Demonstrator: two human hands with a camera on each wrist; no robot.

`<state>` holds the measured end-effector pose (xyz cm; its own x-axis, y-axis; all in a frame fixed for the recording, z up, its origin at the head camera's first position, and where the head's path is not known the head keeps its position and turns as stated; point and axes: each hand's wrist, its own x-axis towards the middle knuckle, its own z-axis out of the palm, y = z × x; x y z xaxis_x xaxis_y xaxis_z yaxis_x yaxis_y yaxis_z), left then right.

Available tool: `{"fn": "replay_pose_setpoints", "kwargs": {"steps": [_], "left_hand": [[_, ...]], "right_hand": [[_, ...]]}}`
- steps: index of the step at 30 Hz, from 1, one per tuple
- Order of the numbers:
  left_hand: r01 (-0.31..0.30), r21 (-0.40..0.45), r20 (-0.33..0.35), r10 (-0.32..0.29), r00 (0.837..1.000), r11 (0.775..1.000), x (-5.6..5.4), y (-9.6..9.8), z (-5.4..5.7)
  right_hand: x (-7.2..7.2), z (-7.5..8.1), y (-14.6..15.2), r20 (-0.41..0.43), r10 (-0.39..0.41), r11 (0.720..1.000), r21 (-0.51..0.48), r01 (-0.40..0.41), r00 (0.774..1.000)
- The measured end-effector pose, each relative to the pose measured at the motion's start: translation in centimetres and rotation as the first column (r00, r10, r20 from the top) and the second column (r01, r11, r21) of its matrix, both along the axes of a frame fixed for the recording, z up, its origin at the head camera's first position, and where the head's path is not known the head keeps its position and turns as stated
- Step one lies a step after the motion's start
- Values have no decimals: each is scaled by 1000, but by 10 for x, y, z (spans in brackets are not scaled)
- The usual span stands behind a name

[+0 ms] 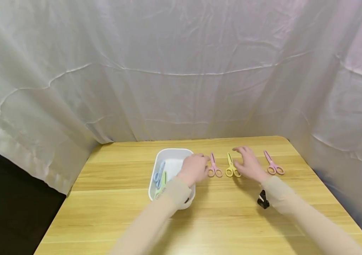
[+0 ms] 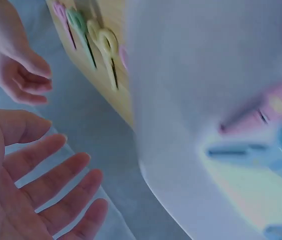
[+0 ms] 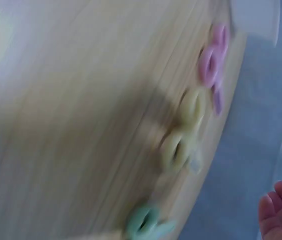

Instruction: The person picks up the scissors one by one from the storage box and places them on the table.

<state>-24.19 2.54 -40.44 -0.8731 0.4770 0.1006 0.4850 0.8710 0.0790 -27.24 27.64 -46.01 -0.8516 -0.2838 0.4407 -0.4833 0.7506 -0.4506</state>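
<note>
My left hand (image 1: 195, 168) is over the right side of a white plastic tray (image 1: 174, 163), its fingers spread and holding nothing in the left wrist view. Just beyond its fingertips lies a pair of pink scissors (image 1: 213, 165) on the table. Blue scissors (image 1: 158, 176) and light green scissors (image 1: 164, 179) lie in the tray; the left wrist view also shows pink scissors (image 2: 276, 107) in it. My right hand (image 1: 249, 164) hovers beside yellow scissors (image 1: 230, 165), fingers loosely bent around nothing. Green scissors (image 2: 81, 32) lie near it, hidden behind that hand in the head view.
Another pair of pink scissors (image 1: 272, 165) lies at the far right of the row. The wooden table (image 1: 111, 198) meets grey-white curtains (image 1: 181, 95) at the back and sides. A black device (image 1: 263, 200) sits at the right wrist.
</note>
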Motion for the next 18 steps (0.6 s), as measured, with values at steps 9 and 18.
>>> {"fn": "replay_pose_setpoints", "kwargs": {"steps": [9,18], "left_hand": [[-131,109,54,125,991,985,-7,-65,0],[-242,169,39,239,970,955,-11,-121,-14]], "right_hand": [[18,4,-56,10,195,981,-22,-195,981],[39,3,-108,359,251,956,-236,-173,899]]}}
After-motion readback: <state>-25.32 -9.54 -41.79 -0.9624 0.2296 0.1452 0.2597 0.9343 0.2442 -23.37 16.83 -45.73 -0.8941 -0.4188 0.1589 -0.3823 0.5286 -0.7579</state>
